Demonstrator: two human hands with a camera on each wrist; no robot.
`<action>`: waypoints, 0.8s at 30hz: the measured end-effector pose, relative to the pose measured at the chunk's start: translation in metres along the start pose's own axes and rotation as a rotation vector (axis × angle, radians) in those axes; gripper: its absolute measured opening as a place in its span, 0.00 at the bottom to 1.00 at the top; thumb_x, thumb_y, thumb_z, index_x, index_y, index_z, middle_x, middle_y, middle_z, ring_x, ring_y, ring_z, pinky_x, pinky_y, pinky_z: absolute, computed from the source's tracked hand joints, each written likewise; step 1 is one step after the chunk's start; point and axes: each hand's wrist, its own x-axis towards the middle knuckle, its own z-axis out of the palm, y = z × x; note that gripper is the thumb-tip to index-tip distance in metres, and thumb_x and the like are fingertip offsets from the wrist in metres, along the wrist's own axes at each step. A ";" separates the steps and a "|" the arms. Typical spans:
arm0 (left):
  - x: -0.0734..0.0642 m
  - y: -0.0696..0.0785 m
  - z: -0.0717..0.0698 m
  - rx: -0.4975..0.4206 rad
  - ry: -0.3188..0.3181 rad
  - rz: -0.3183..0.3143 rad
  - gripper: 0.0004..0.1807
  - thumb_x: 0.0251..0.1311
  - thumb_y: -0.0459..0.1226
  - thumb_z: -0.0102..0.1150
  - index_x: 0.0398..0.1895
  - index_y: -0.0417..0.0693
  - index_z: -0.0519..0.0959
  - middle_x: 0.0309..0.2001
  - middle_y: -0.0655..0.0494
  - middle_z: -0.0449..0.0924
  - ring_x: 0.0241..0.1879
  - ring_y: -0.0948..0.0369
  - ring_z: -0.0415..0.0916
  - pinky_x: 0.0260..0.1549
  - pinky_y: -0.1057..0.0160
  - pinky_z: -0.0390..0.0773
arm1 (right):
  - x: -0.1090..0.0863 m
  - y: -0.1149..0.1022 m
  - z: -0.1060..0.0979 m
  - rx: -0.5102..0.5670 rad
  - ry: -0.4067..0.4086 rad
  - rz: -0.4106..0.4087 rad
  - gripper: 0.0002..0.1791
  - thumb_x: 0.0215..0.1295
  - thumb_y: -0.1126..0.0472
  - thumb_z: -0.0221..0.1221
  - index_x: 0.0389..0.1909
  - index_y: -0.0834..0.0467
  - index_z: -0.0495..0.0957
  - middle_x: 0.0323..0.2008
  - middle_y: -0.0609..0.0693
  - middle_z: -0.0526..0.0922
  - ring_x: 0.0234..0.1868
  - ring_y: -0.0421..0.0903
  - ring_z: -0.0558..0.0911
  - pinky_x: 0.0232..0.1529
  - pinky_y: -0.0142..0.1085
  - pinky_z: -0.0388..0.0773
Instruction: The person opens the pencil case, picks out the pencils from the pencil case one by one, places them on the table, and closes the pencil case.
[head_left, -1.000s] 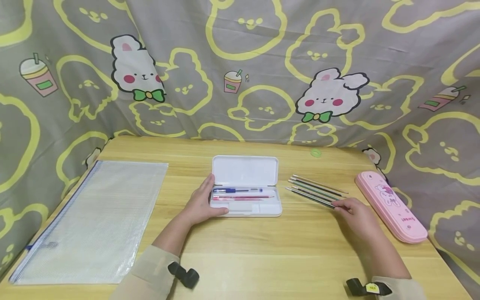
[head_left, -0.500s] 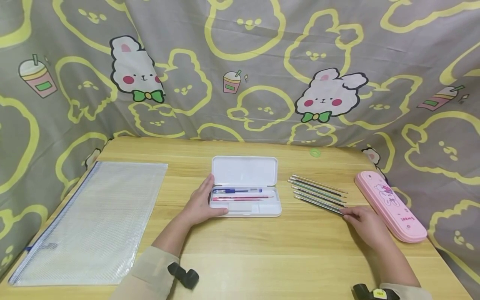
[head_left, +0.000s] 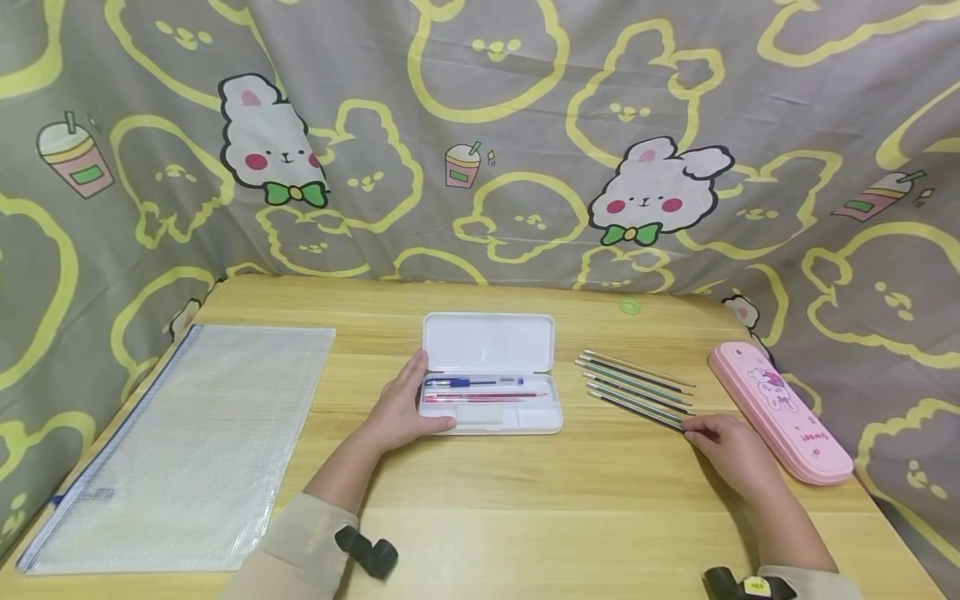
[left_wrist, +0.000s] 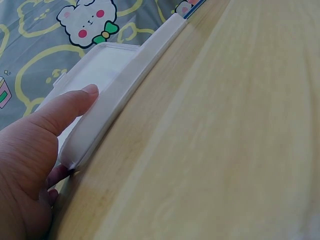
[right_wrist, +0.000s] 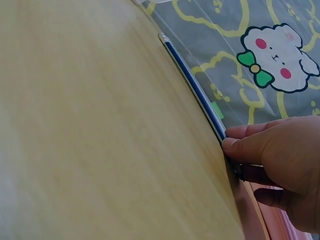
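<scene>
A white pencil case (head_left: 489, 342) lies with its lid raised at the middle of the table. Inside are a blue pen (head_left: 459, 382) and red pencils (head_left: 483, 395). My left hand (head_left: 401, 404) holds the case by its left end, thumb over the front rim, other fingers along the side; the left wrist view shows the thumb (left_wrist: 75, 106) on the rim. To the right, several pencils (head_left: 637, 373) lie side by side, eraser ends to the left. My right hand (head_left: 726, 446) pinches the right end of the nearest pencil (right_wrist: 195, 87), a dark blue one, between thumb and fingertips.
A pink zipped pencil case (head_left: 780, 412) with a rabbit print lies slantwise right of the pencils. On the left is a translucent mesh zip pouch (head_left: 187, 442). A small green ring (head_left: 630, 307) lies near the patterned curtain (head_left: 525, 125) behind the table (head_left: 525, 517).
My right hand has shifted a little right and toward me, drawing the nearest pencil into line with the others. Over the last half second it barely moves. The left hand keeps its place.
</scene>
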 end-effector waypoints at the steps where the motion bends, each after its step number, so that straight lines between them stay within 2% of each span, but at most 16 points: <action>1: 0.000 0.000 0.000 0.001 0.000 0.001 0.67 0.44 0.53 0.75 0.79 0.47 0.40 0.80 0.50 0.36 0.77 0.40 0.39 0.73 0.37 0.46 | 0.000 0.000 0.000 0.000 -0.001 0.000 0.07 0.65 0.67 0.60 0.40 0.63 0.85 0.46 0.68 0.83 0.51 0.68 0.79 0.51 0.60 0.73; 3: 0.000 -0.001 0.000 0.004 0.003 0.004 0.67 0.44 0.53 0.75 0.79 0.46 0.40 0.80 0.49 0.36 0.77 0.39 0.39 0.73 0.37 0.47 | 0.000 0.000 0.000 0.001 -0.005 0.003 0.08 0.66 0.66 0.60 0.40 0.63 0.85 0.46 0.68 0.83 0.52 0.68 0.79 0.51 0.60 0.73; 8: 0.001 -0.001 0.000 0.005 0.009 0.010 0.67 0.43 0.54 0.75 0.79 0.46 0.40 0.80 0.49 0.37 0.77 0.40 0.40 0.73 0.38 0.48 | 0.001 -0.003 0.000 -0.007 0.020 0.004 0.08 0.66 0.62 0.61 0.40 0.60 0.86 0.45 0.63 0.85 0.49 0.60 0.82 0.46 0.38 0.77; 10: 0.001 -0.001 0.000 0.006 0.010 0.012 0.67 0.43 0.54 0.75 0.79 0.46 0.41 0.80 0.49 0.37 0.77 0.40 0.40 0.73 0.38 0.47 | 0.003 -0.008 0.001 -0.013 0.043 -0.008 0.07 0.65 0.60 0.62 0.40 0.58 0.86 0.44 0.61 0.86 0.47 0.57 0.83 0.42 0.34 0.75; 13: 0.001 -0.001 -0.001 0.008 0.012 0.014 0.67 0.44 0.53 0.75 0.79 0.45 0.41 0.80 0.49 0.37 0.77 0.40 0.40 0.73 0.38 0.47 | 0.007 -0.020 0.002 -0.004 0.057 -0.027 0.08 0.65 0.60 0.62 0.40 0.57 0.86 0.43 0.59 0.86 0.46 0.57 0.83 0.45 0.41 0.77; 15: 0.001 -0.001 -0.001 0.013 0.011 0.013 0.66 0.44 0.53 0.75 0.79 0.45 0.41 0.80 0.49 0.37 0.77 0.40 0.40 0.73 0.38 0.47 | 0.013 -0.030 0.005 0.013 0.049 -0.039 0.08 0.66 0.59 0.62 0.41 0.57 0.86 0.43 0.59 0.86 0.47 0.59 0.83 0.47 0.49 0.77; 17: 0.001 -0.001 -0.001 0.015 0.007 0.014 0.66 0.44 0.53 0.75 0.79 0.45 0.40 0.80 0.49 0.37 0.77 0.40 0.40 0.73 0.37 0.47 | 0.020 -0.042 0.008 0.036 0.032 -0.059 0.09 0.66 0.60 0.62 0.43 0.58 0.85 0.44 0.58 0.85 0.48 0.58 0.82 0.50 0.52 0.76; 24: 0.002 -0.002 0.000 0.011 0.004 0.011 0.67 0.44 0.54 0.75 0.79 0.44 0.40 0.80 0.49 0.36 0.77 0.40 0.39 0.74 0.39 0.47 | 0.047 -0.086 0.023 0.111 -0.027 -0.178 0.08 0.65 0.64 0.62 0.43 0.60 0.85 0.42 0.55 0.86 0.47 0.55 0.82 0.52 0.53 0.77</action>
